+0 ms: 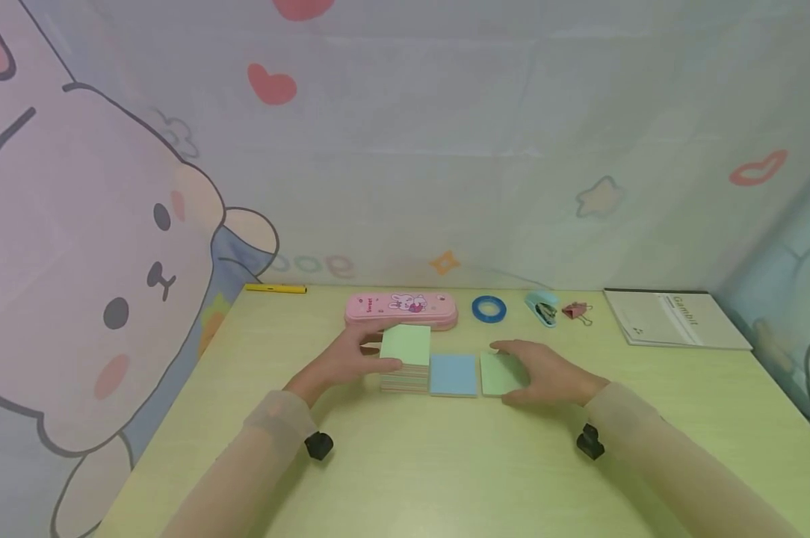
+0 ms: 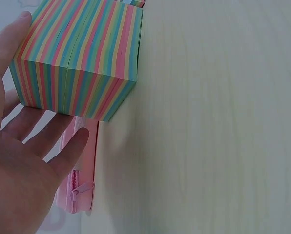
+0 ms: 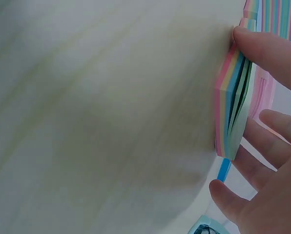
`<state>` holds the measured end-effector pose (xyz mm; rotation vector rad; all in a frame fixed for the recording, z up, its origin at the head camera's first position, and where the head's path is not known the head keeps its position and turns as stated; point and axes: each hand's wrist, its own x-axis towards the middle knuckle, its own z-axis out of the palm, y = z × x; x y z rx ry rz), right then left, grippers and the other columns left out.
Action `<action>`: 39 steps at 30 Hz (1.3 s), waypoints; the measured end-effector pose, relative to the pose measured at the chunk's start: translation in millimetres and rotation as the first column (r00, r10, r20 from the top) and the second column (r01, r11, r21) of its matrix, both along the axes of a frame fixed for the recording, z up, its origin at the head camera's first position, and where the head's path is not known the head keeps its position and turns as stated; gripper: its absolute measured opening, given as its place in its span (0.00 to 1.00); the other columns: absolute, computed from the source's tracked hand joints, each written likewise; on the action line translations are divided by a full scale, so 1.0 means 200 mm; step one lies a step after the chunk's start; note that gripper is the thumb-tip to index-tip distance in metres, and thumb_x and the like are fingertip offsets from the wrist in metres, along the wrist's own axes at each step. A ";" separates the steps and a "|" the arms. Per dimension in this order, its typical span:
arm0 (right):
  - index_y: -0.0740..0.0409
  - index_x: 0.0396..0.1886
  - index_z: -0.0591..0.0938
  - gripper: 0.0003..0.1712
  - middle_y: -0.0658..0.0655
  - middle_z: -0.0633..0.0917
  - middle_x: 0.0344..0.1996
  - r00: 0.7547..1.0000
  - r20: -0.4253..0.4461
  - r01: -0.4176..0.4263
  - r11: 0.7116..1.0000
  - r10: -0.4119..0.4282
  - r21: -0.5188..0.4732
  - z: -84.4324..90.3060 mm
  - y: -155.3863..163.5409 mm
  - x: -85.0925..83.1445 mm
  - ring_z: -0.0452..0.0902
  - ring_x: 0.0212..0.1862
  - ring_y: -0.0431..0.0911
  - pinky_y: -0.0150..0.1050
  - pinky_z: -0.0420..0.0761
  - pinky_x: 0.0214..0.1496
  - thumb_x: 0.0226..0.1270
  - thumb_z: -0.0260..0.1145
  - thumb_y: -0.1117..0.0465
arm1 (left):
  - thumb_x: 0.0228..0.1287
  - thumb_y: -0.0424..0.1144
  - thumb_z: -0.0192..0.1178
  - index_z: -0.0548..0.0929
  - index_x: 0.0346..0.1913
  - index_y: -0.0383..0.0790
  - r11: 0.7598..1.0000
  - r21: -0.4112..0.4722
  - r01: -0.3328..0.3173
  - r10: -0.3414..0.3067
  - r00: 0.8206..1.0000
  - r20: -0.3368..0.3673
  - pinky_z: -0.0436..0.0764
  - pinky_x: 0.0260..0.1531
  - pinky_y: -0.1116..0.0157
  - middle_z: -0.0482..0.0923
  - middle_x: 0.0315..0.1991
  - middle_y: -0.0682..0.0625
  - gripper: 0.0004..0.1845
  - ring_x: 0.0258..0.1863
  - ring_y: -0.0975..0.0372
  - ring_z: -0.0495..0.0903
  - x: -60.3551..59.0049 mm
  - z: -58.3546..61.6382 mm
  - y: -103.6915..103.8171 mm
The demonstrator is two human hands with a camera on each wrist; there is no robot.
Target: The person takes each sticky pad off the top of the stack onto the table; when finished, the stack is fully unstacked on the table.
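A tall block of sticky notes (image 1: 406, 345), green on top with multicolored striped sides (image 2: 82, 58), stands on the table. My left hand (image 1: 351, 357) grips it from the left, thumb along the near side and index finger behind. The other left fingers spread beside it in the left wrist view. Close to the block's right lies a thin blue-topped sticky note pad (image 1: 453, 375). Right of that is a thin green-topped sticky note pad (image 1: 498, 375), which my right hand (image 1: 549, 372) holds between thumb and fingers. Its upper sheets (image 3: 240, 92) fan slightly apart at one edge.
Behind the block lies a pink pencil case (image 1: 378, 306) with a rabbit on it. Along the back follow a blue tape roll (image 1: 477, 310), a small mint stapler (image 1: 541, 305), a pink binder clip (image 1: 573, 310) and a notebook (image 1: 654, 317). A yellow pen (image 1: 276, 288) lies back left.
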<state>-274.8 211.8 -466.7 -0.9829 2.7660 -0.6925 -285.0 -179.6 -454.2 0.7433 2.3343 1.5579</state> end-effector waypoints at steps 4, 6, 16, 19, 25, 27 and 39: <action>0.64 0.76 0.70 0.51 0.64 0.78 0.70 1.000 -0.013 -0.005 1.000 0.005 0.013 0.00 0.00 0.00 0.72 0.71 0.63 0.62 0.73 0.73 0.58 0.82 0.49 | 0.63 0.41 0.77 0.70 0.80 0.49 1.000 0.005 0.002 -0.002 1.000 -0.002 0.75 0.70 0.46 0.74 0.70 0.57 0.43 0.67 0.47 0.76 0.00 0.00 0.00; 0.63 0.76 0.70 0.51 0.63 0.78 0.70 1.000 -0.018 -0.006 1.000 0.006 0.019 -0.01 -0.01 0.00 0.73 0.70 0.63 0.61 0.74 0.72 0.58 0.82 0.47 | 0.63 0.41 0.77 0.69 0.80 0.48 1.000 0.005 0.003 -0.003 1.000 -0.004 0.75 0.70 0.46 0.74 0.70 0.57 0.43 0.67 0.47 0.76 0.00 -0.01 0.00; 0.63 0.77 0.70 0.51 0.63 0.78 0.70 1.000 -0.010 -0.001 1.000 0.001 0.027 -0.01 -0.01 0.01 0.72 0.71 0.62 0.60 0.74 0.72 0.59 0.81 0.47 | 0.64 0.42 0.77 0.69 0.80 0.49 1.000 -0.016 -0.004 0.004 1.000 0.005 0.75 0.71 0.47 0.74 0.70 0.55 0.43 0.68 0.46 0.75 0.00 0.00 0.00; 0.64 0.78 0.69 0.52 0.63 0.76 0.72 1.000 -0.009 -0.002 1.000 0.002 0.008 0.01 -0.03 0.01 0.69 0.74 0.62 0.61 0.70 0.76 0.61 0.80 0.44 | 0.63 0.43 0.77 0.69 0.80 0.50 1.000 -0.013 -0.003 0.003 1.000 0.005 0.75 0.71 0.47 0.73 0.71 0.56 0.44 0.68 0.46 0.75 0.00 0.00 0.00; 0.58 0.81 0.64 0.56 0.59 0.69 0.78 1.000 -0.016 -0.020 0.998 0.019 -0.059 0.07 -0.19 -0.01 0.61 0.80 0.59 0.61 0.64 0.80 0.64 0.77 0.38 | 0.63 0.42 0.77 0.70 0.79 0.52 1.000 0.005 -0.004 0.004 1.000 0.007 0.74 0.71 0.45 0.71 0.74 0.56 0.43 0.69 0.46 0.74 -0.01 -0.01 0.00; 0.57 0.82 0.64 0.54 0.57 0.68 0.78 0.998 -0.016 -0.056 0.992 0.055 -0.109 0.11 -0.28 -0.02 0.61 0.80 0.57 0.60 0.63 0.80 0.65 0.77 0.40 | 0.64 0.42 0.76 0.69 0.79 0.53 1.000 0.009 -0.001 0.001 1.000 0.010 0.74 0.71 0.45 0.70 0.75 0.56 0.42 0.71 0.46 0.72 -0.01 -0.01 0.00; 0.55 0.81 0.65 0.49 0.53 0.76 0.71 0.974 -0.104 -0.216 0.960 0.200 -0.176 0.24 -0.69 -0.03 0.71 0.69 0.46 0.47 0.75 0.72 0.67 0.76 0.43 | 0.69 0.45 0.72 0.60 0.83 0.53 0.999 -0.033 -0.001 0.001 1.000 0.014 0.75 0.71 0.47 0.63 0.79 0.53 0.45 0.74 0.48 0.70 0.01 0.01 -0.01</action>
